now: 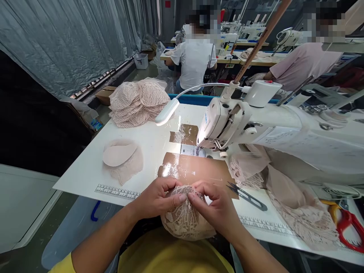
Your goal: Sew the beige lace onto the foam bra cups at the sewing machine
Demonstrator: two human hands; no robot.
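A beige lace bra cup (186, 223) hangs at the table's front edge, its rounded side facing down and toward me. My left hand (165, 199) pinches its upper edge between thumb and fingers. Close beside it, my right hand (214, 204) is closed on the same edge, thumb tip near the left thumb. Part of that upper edge is hidden by the fingers. Just right of my right hand lie thread snips (250, 197), touched by neither hand. Beyond the hands stands a white sewing machine (218, 121), its needle area over a metal plate (189, 150).
A stack of lace pieces (136, 102) sits at the back left, with a sheer fabric piece (127, 161) nearer. More lace fabric (301, 212) and red-handled scissors (351, 229) lie right. A lamp (167, 112) overhangs the table. Two people work at machines beyond.
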